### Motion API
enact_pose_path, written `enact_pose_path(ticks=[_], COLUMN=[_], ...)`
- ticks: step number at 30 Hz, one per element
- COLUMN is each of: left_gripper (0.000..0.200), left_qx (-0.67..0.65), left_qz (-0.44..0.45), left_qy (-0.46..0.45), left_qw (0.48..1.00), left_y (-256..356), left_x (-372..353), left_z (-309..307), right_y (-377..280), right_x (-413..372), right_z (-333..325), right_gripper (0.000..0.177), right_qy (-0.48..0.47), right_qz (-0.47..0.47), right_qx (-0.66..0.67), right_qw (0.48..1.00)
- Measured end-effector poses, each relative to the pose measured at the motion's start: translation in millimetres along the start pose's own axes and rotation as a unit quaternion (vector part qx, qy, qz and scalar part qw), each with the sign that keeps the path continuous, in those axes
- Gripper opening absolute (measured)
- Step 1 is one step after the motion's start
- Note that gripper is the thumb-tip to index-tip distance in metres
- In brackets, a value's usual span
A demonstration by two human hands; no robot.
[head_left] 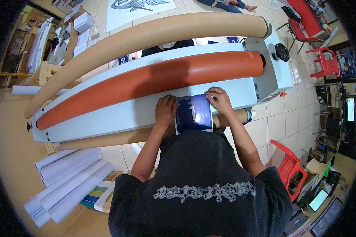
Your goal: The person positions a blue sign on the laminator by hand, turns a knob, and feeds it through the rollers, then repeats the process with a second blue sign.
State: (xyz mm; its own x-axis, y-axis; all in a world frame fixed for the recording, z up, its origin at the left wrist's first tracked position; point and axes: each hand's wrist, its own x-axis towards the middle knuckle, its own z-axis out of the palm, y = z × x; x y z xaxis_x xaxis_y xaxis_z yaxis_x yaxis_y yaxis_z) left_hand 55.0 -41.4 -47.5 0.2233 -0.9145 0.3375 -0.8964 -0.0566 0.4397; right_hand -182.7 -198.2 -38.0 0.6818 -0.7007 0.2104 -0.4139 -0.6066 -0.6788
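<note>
While the blue sheet point(194, 113) is lying on the pale worktop point(241, 93) in front of the orange roller point(158, 77), the right hand point(219, 100) is apparently pinching its upper right corner between narrowed fingertips. The left hand point(165, 110) is resting at its left edge, fingers loosely curled; whether they are gripping, I cannot tell. The sheet's near end is reaching the dark shirt point(203, 173), so leaning forward could crease it, and an uneven pull at the corner could skew it or tear its edge.
</note>
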Motion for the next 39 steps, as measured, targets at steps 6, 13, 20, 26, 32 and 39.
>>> enact_pose_path(ticks=[6, 13, 20, 26, 32, 39], left_gripper=[0.031, 0.061, 0.073, 0.075, 0.075, 0.082], left_qx=[0.034, 0.036, 0.057, 0.065, 0.06, 0.026], left_qz=[-0.01, -0.054, -0.049, -0.044, -0.037, -0.066], left_qy=[-0.038, -0.115, -0.142, -0.137, -0.129, -0.136], left_qw=[0.999, 0.991, 0.987, 0.987, 0.989, 0.988], left_y=[4, 13, 13, 12, 11, 13], left_x=[1, -1, -6, -9, -10, -13], left_z=[-5, -12, -16, -12, -12, -11], right_y=[-16, -22, -21, -20, -19, -19], right_x=[-5, -10, -14, -16, -15, -15], right_z=[-2, -1, -1, 1, 1, 1], right_gripper=[0.022, 0.028, 0.035, 0.038, 0.038, 0.038], right_qy=[-0.006, 0.012, 0.004, 0.009, 0.008, 0.013], right_qz=[0.003, 0.014, 0.013, 0.018, 0.01, 0.008], right_qx=[-0.059, -0.081, -0.085, -0.086, -0.085, -0.086], right_qw=[0.998, 0.997, 0.996, 0.996, 0.996, 0.996])
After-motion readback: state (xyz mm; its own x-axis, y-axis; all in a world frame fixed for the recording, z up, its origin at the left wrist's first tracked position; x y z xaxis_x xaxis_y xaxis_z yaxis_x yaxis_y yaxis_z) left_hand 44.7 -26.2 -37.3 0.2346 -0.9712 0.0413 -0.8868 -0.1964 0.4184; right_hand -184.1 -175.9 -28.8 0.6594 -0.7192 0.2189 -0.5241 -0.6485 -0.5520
